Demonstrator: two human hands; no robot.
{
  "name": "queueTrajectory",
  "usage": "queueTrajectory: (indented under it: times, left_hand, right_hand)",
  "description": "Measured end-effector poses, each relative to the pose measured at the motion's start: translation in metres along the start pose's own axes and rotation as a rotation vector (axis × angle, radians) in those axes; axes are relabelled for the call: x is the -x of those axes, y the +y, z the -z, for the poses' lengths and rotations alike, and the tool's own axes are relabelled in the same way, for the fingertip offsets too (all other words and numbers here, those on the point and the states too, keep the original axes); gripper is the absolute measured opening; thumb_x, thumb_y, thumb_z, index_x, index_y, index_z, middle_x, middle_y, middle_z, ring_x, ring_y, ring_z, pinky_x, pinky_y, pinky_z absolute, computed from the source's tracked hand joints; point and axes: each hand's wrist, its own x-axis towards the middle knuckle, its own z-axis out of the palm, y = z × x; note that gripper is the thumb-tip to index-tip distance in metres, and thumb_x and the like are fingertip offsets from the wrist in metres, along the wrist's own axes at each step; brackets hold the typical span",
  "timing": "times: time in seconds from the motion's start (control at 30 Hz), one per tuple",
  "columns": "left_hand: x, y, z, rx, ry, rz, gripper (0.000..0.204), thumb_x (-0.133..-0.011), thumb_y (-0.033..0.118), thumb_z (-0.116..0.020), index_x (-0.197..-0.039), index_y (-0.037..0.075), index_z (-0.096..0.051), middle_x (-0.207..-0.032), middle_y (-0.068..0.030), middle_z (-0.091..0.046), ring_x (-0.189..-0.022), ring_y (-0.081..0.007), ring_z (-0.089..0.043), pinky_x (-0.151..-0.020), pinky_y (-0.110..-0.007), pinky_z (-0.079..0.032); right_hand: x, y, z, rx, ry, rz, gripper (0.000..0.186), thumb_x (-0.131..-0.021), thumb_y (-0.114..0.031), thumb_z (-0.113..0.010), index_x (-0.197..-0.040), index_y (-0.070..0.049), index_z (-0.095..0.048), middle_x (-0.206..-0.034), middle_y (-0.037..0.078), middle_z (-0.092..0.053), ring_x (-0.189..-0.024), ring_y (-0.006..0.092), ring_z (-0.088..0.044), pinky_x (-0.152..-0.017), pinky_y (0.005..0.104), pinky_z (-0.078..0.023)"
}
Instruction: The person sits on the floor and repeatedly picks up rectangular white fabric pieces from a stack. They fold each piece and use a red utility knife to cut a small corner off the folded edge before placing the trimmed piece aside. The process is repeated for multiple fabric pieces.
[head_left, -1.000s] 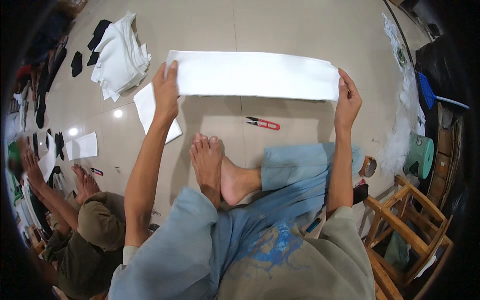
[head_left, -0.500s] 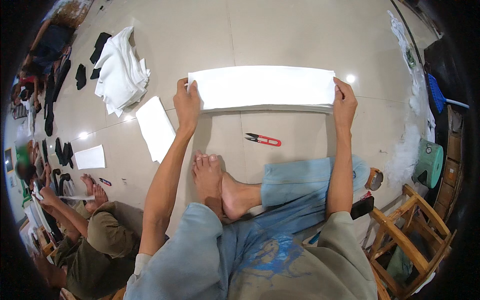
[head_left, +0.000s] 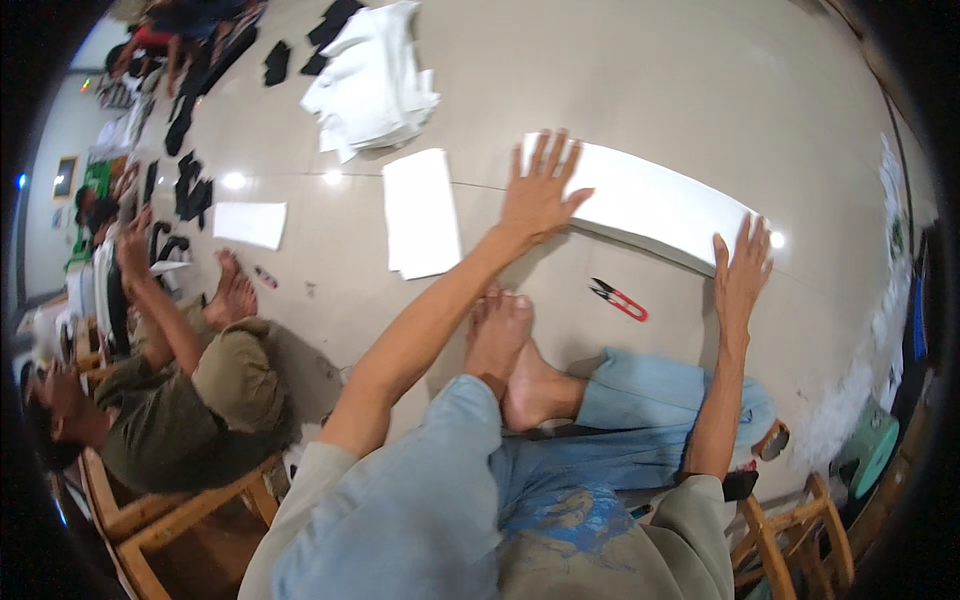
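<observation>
A long folded white cloth [head_left: 650,195] lies on the tiled floor in front of me. Across its left end rests my left hand [head_left: 541,195], flat with the fingers spread. At the opposite end, my right hand [head_left: 742,272] touches the cloth's edge with its fingers stretched out. Neither hand grips anything. Between the cloth and my crossed feet lies a pair of thread snips [head_left: 619,299] with red handles and dark blades.
Left of my hands is a smaller folded white stack [head_left: 421,214], with a heap of white cloths [head_left: 368,85] beyond it. A co-worker [head_left: 200,370] sits at the left near another white cloth [head_left: 250,224]. A wooden stool [head_left: 795,535] stands at the lower right.
Both hands have let go of the cloth's ends and now lie open on it. The whole view has turned, so the cloth appears further right and slanted.
</observation>
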Motion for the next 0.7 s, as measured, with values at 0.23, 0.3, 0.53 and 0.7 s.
queueTrajectory:
  times: [0.23,0.3,0.53,0.7]
  left_hand:
    - [0.033,0.0,0.046,0.075,0.142,0.237,0.07,-0.104,0.048,-0.042,-0.157,0.003,-0.03,-0.167,-0.0201,-0.018,-0.155,-0.04,-0.01,-0.122,-0.062,-0.004]
    - [0.074,-0.018,0.059,0.174,0.319,0.475,0.071,-0.098,0.032,-0.058,-0.155,-0.001,-0.029,-0.162,-0.0247,-0.023,-0.152,-0.043,-0.015,-0.121,-0.061,-0.008]
    - [0.182,-0.084,0.076,0.05,0.194,0.992,0.072,-0.091,0.034,-0.069,-0.138,-0.01,-0.038,-0.142,-0.0266,-0.045,-0.132,-0.0427,-0.04,-0.109,-0.056,-0.031]
    - [0.205,0.031,0.045,0.005,-0.123,0.417,0.048,-0.095,0.027,-0.058,-0.131,-0.002,-0.045,-0.138,-0.0237,-0.05,-0.131,-0.0436,-0.046,-0.108,-0.057,-0.038]
  right_hand:
    - [0.009,0.007,0.004,-0.167,0.117,0.006,0.058,-0.107,-0.043,-0.046,-0.15,-0.005,-0.043,-0.16,0.016,-0.034,-0.149,0.036,-0.029,-0.12,0.0561,-0.022]
    - [0.007,0.0,0.026,-0.377,0.197,-0.007,0.052,-0.106,-0.037,-0.049,-0.146,-0.004,-0.048,-0.156,0.016,-0.039,-0.146,0.0345,-0.034,-0.119,0.0509,-0.028]
    - [0.013,-0.04,0.039,-0.546,0.233,0.083,0.032,-0.104,-0.016,-0.055,-0.132,-0.001,-0.062,-0.138,0.014,-0.059,-0.131,0.0287,-0.054,-0.113,0.0405,-0.04]
    - [0.025,-0.095,0.045,-0.74,0.086,0.177,0.028,-0.098,-0.003,-0.057,-0.125,0.0,-0.065,-0.132,0.015,-0.063,-0.126,0.0309,-0.058,-0.109,0.0419,-0.043]
